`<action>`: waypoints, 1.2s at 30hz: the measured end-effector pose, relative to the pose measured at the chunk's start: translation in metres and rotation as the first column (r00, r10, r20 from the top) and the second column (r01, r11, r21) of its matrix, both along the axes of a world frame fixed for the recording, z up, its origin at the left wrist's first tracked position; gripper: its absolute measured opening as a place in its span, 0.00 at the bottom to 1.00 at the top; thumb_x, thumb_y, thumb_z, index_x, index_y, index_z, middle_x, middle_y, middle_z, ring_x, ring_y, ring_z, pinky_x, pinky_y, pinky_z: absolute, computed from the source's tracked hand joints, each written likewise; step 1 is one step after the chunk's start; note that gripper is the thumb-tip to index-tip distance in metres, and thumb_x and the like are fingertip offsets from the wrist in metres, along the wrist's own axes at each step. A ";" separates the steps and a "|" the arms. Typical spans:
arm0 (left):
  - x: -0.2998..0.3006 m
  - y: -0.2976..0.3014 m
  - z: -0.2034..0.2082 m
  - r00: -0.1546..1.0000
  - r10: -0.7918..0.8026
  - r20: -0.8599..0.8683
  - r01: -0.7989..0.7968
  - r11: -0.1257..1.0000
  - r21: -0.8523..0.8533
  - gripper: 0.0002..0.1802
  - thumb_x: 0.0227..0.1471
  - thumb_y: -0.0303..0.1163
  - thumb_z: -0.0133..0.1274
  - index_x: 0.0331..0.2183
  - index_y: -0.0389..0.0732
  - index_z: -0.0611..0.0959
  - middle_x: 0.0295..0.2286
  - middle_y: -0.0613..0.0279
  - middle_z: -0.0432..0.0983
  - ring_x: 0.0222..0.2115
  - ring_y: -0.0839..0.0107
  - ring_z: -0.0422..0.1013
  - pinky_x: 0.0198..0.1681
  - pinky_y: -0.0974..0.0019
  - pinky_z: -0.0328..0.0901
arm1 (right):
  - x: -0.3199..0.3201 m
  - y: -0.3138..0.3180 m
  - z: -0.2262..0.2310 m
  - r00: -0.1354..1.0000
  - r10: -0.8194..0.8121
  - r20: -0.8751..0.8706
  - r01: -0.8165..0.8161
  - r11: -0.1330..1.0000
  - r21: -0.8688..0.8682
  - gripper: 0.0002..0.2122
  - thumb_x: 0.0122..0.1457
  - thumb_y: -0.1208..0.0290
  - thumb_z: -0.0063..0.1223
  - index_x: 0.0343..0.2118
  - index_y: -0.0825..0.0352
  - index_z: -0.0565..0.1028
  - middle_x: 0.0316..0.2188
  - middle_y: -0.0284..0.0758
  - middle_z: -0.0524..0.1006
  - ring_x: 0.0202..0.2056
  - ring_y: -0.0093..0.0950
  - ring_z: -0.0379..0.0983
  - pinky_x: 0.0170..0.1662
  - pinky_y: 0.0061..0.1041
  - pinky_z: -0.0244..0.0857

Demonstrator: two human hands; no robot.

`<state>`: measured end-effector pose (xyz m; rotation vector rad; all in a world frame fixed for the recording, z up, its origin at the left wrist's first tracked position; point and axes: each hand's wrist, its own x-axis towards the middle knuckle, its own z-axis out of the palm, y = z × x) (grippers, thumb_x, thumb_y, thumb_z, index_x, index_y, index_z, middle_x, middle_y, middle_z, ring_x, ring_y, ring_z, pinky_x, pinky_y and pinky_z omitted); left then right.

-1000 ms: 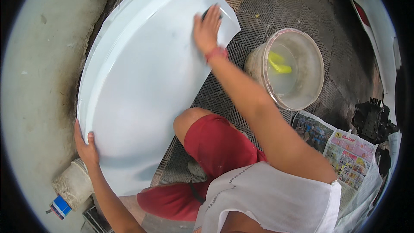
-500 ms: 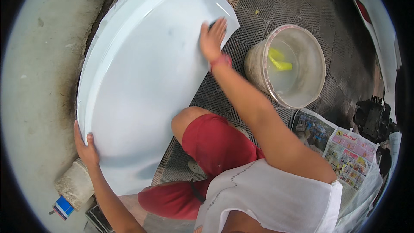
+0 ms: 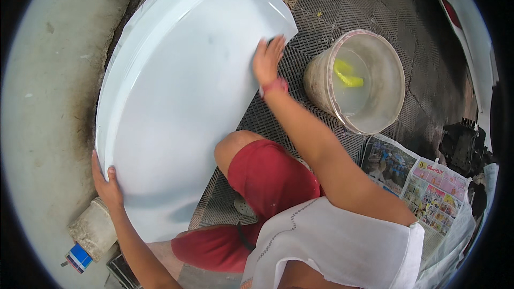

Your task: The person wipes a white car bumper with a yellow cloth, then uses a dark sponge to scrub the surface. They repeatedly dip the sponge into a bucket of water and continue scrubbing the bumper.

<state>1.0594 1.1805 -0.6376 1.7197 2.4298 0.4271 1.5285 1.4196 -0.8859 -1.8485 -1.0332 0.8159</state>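
A large curved white panel stands tilted against a grey wall, resting on the grated floor. My left hand grips its lower left edge, fingers wrapped around the rim. My right hand presses flat on the panel's upper right face near its corner, with something dark just showing under the fingertips. A red band sits on that wrist. My knee in red shorts is just below the panel.
A translucent bucket with water and a yellow cloth stands right of the panel. Newspaper lies at lower right beside dark parts. A dirty small container and a blue-white box sit at lower left.
My right hand has slid down and toward me across the panel's upper right face. My left hand has stayed on the lower edge.
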 end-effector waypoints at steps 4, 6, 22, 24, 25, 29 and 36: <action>-0.001 0.000 0.000 1.000 0.008 0.000 -0.008 1.000 -0.012 0.47 0.64 0.65 0.50 0.70 0.41 0.69 0.67 0.42 0.65 0.68 0.44 0.62 0.71 0.49 0.55 | 0.001 -0.022 -0.005 0.997 0.076 0.024 -0.075 0.997 -0.029 0.40 0.76 0.51 0.32 0.74 0.82 0.39 0.77 0.62 0.34 0.78 0.54 0.26 0.78 0.52 0.25; -0.001 -0.002 -0.001 1.000 0.018 0.003 -0.018 1.000 -0.019 0.48 0.64 0.67 0.49 0.70 0.40 0.69 0.67 0.42 0.65 0.68 0.44 0.62 0.71 0.49 0.55 | 0.034 0.028 -0.006 0.998 0.024 -0.052 -0.027 0.998 -0.063 0.39 0.76 0.50 0.30 0.73 0.84 0.40 0.76 0.63 0.34 0.78 0.54 0.25 0.78 0.51 0.25; 0.004 -0.001 0.001 1.000 0.009 -0.009 -0.009 1.000 0.006 0.44 0.65 0.61 0.51 0.70 0.41 0.69 0.67 0.43 0.66 0.68 0.45 0.62 0.71 0.49 0.55 | 0.040 0.127 0.025 0.998 -0.061 0.033 0.058 0.994 0.090 0.35 0.75 0.55 0.35 0.70 0.87 0.53 0.74 0.63 0.50 0.76 0.57 0.40 0.78 0.50 0.33; 0.004 -0.001 0.000 1.000 0.016 0.004 -0.016 1.000 0.004 0.44 0.65 0.61 0.51 0.70 0.42 0.69 0.67 0.43 0.66 0.68 0.45 0.62 0.70 0.49 0.56 | 0.008 0.141 0.037 0.983 0.062 0.172 -0.114 0.942 0.317 0.35 0.75 0.55 0.36 0.70 0.86 0.54 0.74 0.63 0.51 0.76 0.55 0.42 0.78 0.49 0.34; 0.004 0.000 0.000 1.000 0.025 0.007 -0.025 1.000 -0.006 0.44 0.65 0.61 0.51 0.70 0.42 0.69 0.67 0.43 0.66 0.68 0.45 0.62 0.70 0.49 0.56 | 0.000 0.142 0.041 0.949 0.147 0.278 -0.261 0.862 0.435 0.35 0.75 0.55 0.36 0.70 0.86 0.54 0.74 0.62 0.50 0.77 0.53 0.42 0.78 0.48 0.34; 0.004 0.002 0.002 1.000 -0.001 -0.011 0.001 1.000 0.002 0.43 0.65 0.60 0.52 0.70 0.42 0.69 0.67 0.43 0.66 0.68 0.45 0.62 0.70 0.49 0.56 | 0.015 0.125 0.039 0.967 0.184 0.176 -0.234 0.913 0.335 0.35 0.75 0.54 0.35 0.71 0.84 0.54 0.76 0.59 0.48 0.78 0.51 0.38 0.79 0.44 0.33; 0.008 0.000 0.003 0.998 0.040 -0.043 -0.040 0.999 -0.003 0.42 0.64 0.58 0.53 0.69 0.43 0.70 0.67 0.44 0.66 0.68 0.45 0.62 0.71 0.49 0.56 | 0.052 0.134 0.021 0.997 -0.058 0.053 0.052 0.994 0.099 0.35 0.74 0.54 0.35 0.69 0.86 0.56 0.72 0.66 0.54 0.75 0.59 0.46 0.76 0.50 0.41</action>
